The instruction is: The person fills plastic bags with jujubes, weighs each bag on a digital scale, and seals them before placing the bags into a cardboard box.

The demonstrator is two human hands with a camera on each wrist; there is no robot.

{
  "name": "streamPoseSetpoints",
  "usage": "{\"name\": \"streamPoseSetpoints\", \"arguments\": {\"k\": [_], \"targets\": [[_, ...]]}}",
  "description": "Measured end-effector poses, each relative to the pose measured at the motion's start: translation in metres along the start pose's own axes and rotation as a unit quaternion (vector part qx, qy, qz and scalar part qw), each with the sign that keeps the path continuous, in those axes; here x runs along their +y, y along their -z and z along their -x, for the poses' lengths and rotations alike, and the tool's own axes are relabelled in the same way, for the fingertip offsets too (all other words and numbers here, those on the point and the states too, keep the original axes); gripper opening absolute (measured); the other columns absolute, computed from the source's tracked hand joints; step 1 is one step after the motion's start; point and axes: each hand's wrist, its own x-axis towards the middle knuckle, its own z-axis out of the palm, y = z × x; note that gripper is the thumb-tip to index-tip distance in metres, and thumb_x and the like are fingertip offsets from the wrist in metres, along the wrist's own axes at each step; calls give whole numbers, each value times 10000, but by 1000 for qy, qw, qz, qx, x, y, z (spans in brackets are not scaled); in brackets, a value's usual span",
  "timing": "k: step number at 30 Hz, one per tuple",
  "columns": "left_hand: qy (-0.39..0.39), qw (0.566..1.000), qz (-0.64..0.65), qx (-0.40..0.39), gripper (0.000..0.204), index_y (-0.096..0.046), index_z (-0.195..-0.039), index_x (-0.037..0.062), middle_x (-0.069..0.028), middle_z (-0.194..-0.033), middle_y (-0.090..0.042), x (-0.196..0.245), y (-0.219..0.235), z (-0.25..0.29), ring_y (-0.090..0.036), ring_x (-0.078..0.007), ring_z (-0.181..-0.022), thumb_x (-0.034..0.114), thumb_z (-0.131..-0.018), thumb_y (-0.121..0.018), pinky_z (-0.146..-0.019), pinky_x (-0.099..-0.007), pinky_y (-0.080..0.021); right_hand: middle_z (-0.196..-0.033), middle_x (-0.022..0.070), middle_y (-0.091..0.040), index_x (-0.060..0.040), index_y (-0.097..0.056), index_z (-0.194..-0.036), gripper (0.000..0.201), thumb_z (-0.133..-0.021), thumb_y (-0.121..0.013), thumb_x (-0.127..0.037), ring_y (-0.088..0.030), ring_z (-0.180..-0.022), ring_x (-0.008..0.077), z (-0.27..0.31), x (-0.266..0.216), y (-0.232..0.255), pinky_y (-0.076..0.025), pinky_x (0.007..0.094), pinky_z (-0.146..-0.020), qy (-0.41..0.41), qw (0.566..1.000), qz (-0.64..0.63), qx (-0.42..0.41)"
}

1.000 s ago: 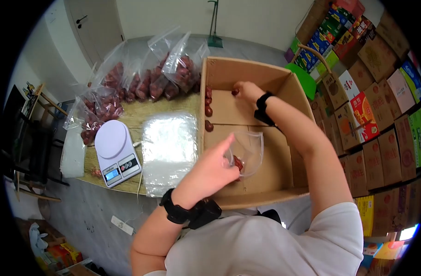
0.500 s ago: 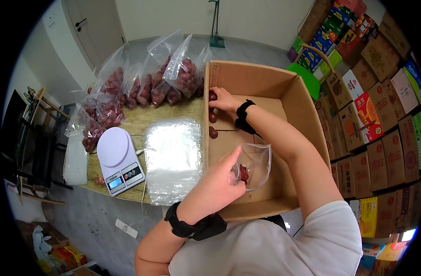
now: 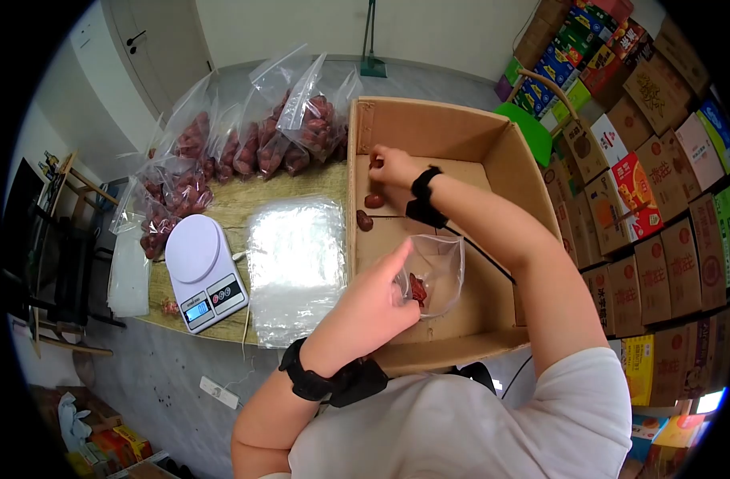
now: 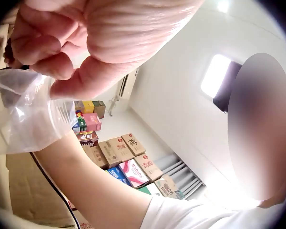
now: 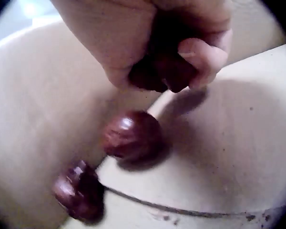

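Note:
The left hand (image 3: 371, 313) pinches the rim of a clear plastic bag (image 3: 443, 279) held mouth-up over the cardboard box (image 3: 429, 343); a few dark red dates (image 3: 417, 290) lie in the bag. In the right wrist view the right hand (image 5: 157, 38) has its fingers curled round dark red dates (image 5: 174, 71), just above the box floor. Close below it lie two loose dates, one smooth (image 5: 133, 136) and one wrinkled (image 5: 80, 192), near the box's left wall.
Left of the box is a stack of flat clear bags (image 3: 297, 271), then a white scale (image 3: 195, 249). Filled bags of dates (image 3: 309, 132) stand along the table's back. Cartons (image 3: 656, 172) are piled at the right, near a green chair (image 3: 528, 132).
The right hand has moved left across the box to its left wall and gathered dates there; fewer lie loose. The left hand still holds the bag in about the same place.

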Motion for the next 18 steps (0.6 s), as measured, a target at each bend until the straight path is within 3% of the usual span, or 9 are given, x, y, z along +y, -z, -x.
{"name": "streamPoseSetpoints", "arguments": {"k": [2,4,6,8,11,14,16,18], "targets": [[2,1000,-3,-2,677,-277,-1372,-10,57,-642,-335,1,0,1,-318,-27,-556,-18,-754,-554,-504,-183,-309,-781,57,-580,-62,-553,-947,246,-766,-608,-219,-550,-607,167,19,-43,59,-444,292,-508,-136,957,-222,-126],[20,1000,-15,-1,677,-276,-1370,-17,67,-631,-329,4,0,2,-314,-23,-551,-22,-751,-553,-502,-179,-304,-768,0,-548,-63,-542,-950,197,-809,-575,-196,-477,-579,61,36,-76,106,-356,203,-445,-123,934,-277,-188],[29,1000,2,-6,675,-280,-1370,-13,76,-629,-334,3,0,1,-319,-16,-548,-23,-752,-552,-500,-174,-300,-748,-21,-518,-68,-510,-1027,221,-818,-542,-135,-451,-526,49,62,-113,149,-343,205,-417,-61,897,-344,-271],[17,1000,25,-1,678,-280,-1374,-6,79,-628,-341,3,-1,1,-327,-12,-547,-22,-752,-550,-500,-172,-301,-786,-13,-534,-48,-523,-1037,254,-789,-565,-85,-475,-612,42,89,-144,183,-378,194,-487,-11,872,-316,-374],[26,999,25,-12,599,-351,-1315,-18,72,-662,-379,2,1,-2,-360,-8,-564,-16,-752,-554,-506,-173,-311,-852,-6,-562,-46,-580,-1028,249,-783,-581,-89,-471,-643,50,116,-161,191,-389,189,-543,68,847,-248,-464],[26,1000,14,-5,511,-408,-1240,-21,58,-705,-418,11,-1,-1,-387,-7,-585,-12,-749,-550,-518,-171,-322,-902,4,-583,-21,-585,-1037,270,-781,-623,-97,-508,-796,68,127,-176,186,-417,206,-683,66,854,-168,-488],[1,998,60,1,639,-322,-1334,-38,26,-656,-468,10,-3,-2,-411,-22,-558,5,-730,-524,-507,-194,-361,-910,8,-589,-24,-589,-1038,266,-795,-621,-125,-523,-772,70,129,-176,186,-426,207,-654,84,876,-135,-455],[-3,997,83,0,643,-317,-1337,-40,21,-663,-478,10,-5,0,-416,-25,-559,4,-731,-526,-508,-189,-362,-919,12,-594,-27,-592,-1040,265,-809,-620,-154,-537,-748,71,127,-176,188,-435,207,-626,104,895,-101,-422]]}}
